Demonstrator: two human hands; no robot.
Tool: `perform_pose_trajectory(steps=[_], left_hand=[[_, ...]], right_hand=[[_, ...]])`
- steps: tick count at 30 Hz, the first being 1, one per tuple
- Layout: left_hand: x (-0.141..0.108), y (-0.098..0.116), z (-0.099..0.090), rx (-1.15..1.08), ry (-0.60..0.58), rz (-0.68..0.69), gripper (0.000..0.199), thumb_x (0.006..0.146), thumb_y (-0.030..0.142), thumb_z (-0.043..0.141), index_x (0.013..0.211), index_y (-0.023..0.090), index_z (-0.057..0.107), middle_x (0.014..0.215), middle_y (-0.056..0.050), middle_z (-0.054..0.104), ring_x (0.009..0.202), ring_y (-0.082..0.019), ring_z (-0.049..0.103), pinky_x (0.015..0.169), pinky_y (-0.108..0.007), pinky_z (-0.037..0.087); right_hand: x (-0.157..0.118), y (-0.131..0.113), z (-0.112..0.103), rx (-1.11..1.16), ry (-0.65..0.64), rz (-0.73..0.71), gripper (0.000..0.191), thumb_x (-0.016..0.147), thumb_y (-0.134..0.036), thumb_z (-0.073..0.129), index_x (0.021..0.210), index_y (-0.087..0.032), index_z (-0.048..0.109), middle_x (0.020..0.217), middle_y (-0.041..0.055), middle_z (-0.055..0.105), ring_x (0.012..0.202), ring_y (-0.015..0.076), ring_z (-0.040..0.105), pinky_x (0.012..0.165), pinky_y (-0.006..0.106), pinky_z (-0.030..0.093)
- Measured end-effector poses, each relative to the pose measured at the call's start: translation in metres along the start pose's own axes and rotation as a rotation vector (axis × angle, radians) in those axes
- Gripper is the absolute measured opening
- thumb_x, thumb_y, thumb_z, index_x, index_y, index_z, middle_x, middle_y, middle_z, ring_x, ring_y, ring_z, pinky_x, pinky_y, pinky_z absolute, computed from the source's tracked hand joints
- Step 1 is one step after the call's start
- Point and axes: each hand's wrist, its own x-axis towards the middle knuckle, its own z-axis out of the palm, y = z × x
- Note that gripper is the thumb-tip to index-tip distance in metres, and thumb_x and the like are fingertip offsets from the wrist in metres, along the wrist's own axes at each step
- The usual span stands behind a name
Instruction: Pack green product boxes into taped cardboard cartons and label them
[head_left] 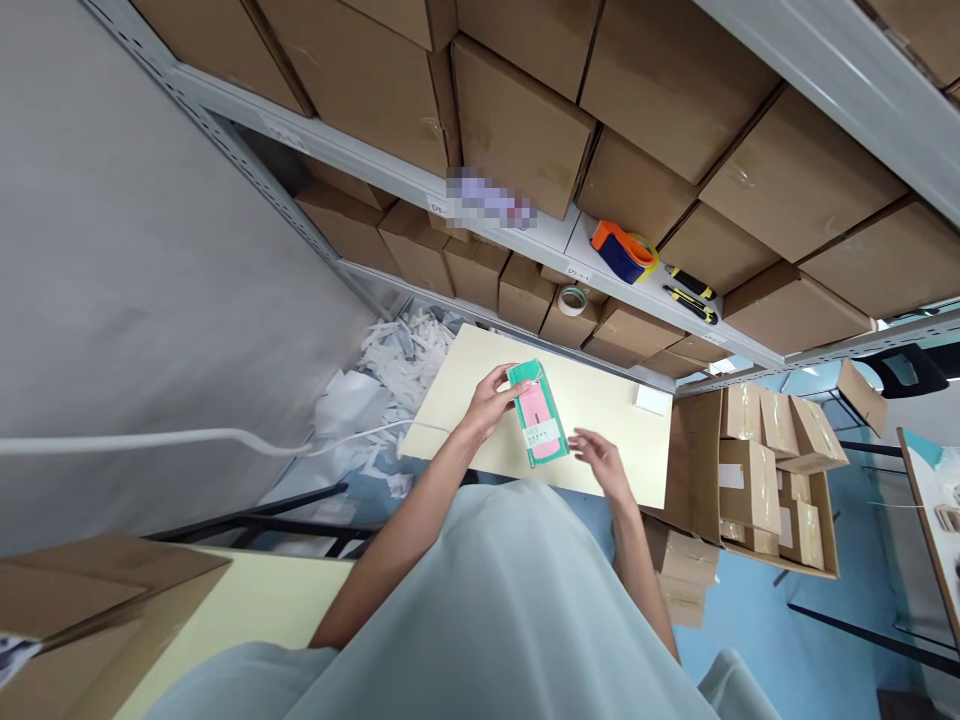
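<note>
My left hand grips the upper left side of a flat green and pink package, its thumb lying across the front. A white label strip with small print crosses the lower part of the package, and its face is turned up toward me. To the right of the package's lower corner is my right hand, fingers loosely bent and apart, holding nothing. Both hands are above the pale yellow table. A small white box sits near the table's right end.
Shelves of brown cartons rise behind the table. An orange and blue tape dispenser and box cutters lie on the shelf edge. Paper scraps heap at left, where a white cable runs. An open carton of boxes stands right.
</note>
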Motion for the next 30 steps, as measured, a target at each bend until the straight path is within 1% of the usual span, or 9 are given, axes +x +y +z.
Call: perform_pose_trajectory(steps=[4, 8, 11, 14, 17, 20, 22, 26, 30], left_hand=[[-0.010, 0.000, 0.008, 0.114, -0.113, 0.064, 0.069, 0.062, 0.050, 0.100, 0.120, 0.022, 0.074, 0.138, -0.010, 0.074, 0.104, -0.026, 0.076, 0.087, -0.035, 0.064], [-0.019, 0.001, 0.022, 0.211, -0.211, 0.105, 0.071, 0.068, 0.052, 0.098, 0.128, 0.022, 0.074, 0.143, -0.012, 0.073, 0.112, -0.030, 0.077, 0.102, -0.044, 0.064], [-0.027, 0.000, 0.026, 0.221, -0.182, 0.094, 0.093, 0.071, 0.055, 0.097, 0.152, 0.025, 0.062, 0.169, -0.017, 0.054, 0.132, -0.036, 0.071, 0.112, -0.049, 0.060], [-0.041, -0.008, 0.019, 0.190, -0.130, 0.003, 0.113, 0.075, 0.057, 0.096, 0.169, 0.028, 0.041, 0.181, -0.021, 0.032, 0.157, -0.041, 0.051, 0.124, -0.053, 0.050], [-0.064, -0.020, 0.008, 0.176, -0.212, -0.138, 0.110, 0.070, 0.058, 0.100, 0.162, 0.025, 0.050, 0.173, -0.023, 0.047, 0.157, -0.042, 0.051, 0.126, -0.056, 0.048], [-0.085, -0.031, 0.004, 0.129, -0.302, -0.285, 0.095, 0.062, 0.058, 0.104, 0.141, 0.022, 0.064, 0.150, -0.020, 0.071, 0.134, -0.040, 0.072, 0.108, -0.057, 0.063], [-0.091, -0.037, 0.005, 0.105, -0.280, -0.329, 0.086, 0.058, 0.056, 0.106, 0.126, 0.020, 0.068, 0.134, -0.017, 0.079, 0.119, -0.038, 0.079, 0.097, -0.054, 0.068], [-0.090, -0.043, 0.007, 0.160, -0.145, -0.277, 0.078, 0.053, 0.047, 0.107, 0.115, 0.020, 0.067, 0.119, -0.013, 0.082, 0.107, -0.034, 0.081, 0.089, -0.048, 0.068], [-0.087, -0.045, 0.009, 0.490, 0.012, -0.103, 0.072, 0.053, 0.038, 0.104, 0.113, 0.024, 0.066, 0.110, -0.008, 0.082, 0.108, -0.035, 0.079, 0.092, -0.046, 0.063]], right_hand=[[0.017, -0.019, -0.005, -0.018, 0.048, -0.055, 0.079, 0.083, -0.066, 0.089, 0.148, -0.027, 0.069, 0.139, 0.0163, 0.076, 0.128, 0.0309, 0.073, 0.110, 0.050, 0.059], [0.032, -0.030, 0.016, 0.004, -0.054, -0.065, 0.105, 0.079, -0.057, 0.095, 0.169, -0.029, 0.049, 0.127, 0.0110, 0.078, 0.110, 0.0257, 0.077, 0.098, 0.042, 0.064], [0.034, -0.030, 0.026, 0.099, -0.071, -0.094, 0.108, 0.080, -0.054, 0.095, 0.172, -0.028, 0.044, 0.115, 0.0062, 0.080, 0.099, 0.0226, 0.077, 0.091, 0.038, 0.065], [0.033, -0.027, 0.027, 0.232, 0.007, -0.104, 0.110, 0.078, -0.053, 0.096, 0.172, -0.029, 0.044, 0.116, 0.0060, 0.081, 0.101, 0.0233, 0.077, 0.093, 0.038, 0.065], [0.033, -0.021, 0.029, 0.330, 0.090, -0.083, 0.112, 0.079, -0.056, 0.095, 0.173, -0.028, 0.041, 0.115, 0.0059, 0.082, 0.096, 0.0231, 0.077, 0.090, 0.038, 0.066], [0.036, -0.014, 0.033, 0.358, 0.125, -0.087, 0.113, 0.078, -0.055, 0.094, 0.173, -0.029, 0.039, 0.112, 0.0049, 0.082, 0.092, 0.0222, 0.077, 0.087, 0.037, 0.066], [0.039, -0.010, 0.034, 0.346, 0.120, -0.084, 0.112, 0.079, -0.057, 0.093, 0.173, -0.029, 0.039, 0.112, 0.0050, 0.081, 0.093, 0.0226, 0.077, 0.087, 0.038, 0.066], [0.046, -0.013, 0.027, 0.230, 0.099, -0.042, 0.121, 0.074, -0.060, 0.095, 0.175, -0.031, 0.034, 0.126, 0.0085, 0.076, 0.101, 0.0243, 0.078, 0.091, 0.040, 0.066], [0.056, -0.031, 0.020, 0.046, 0.153, -0.111, 0.121, 0.071, -0.057, 0.097, 0.174, -0.033, 0.037, 0.140, 0.0115, 0.068, 0.110, 0.0249, 0.076, 0.100, 0.042, 0.063]])
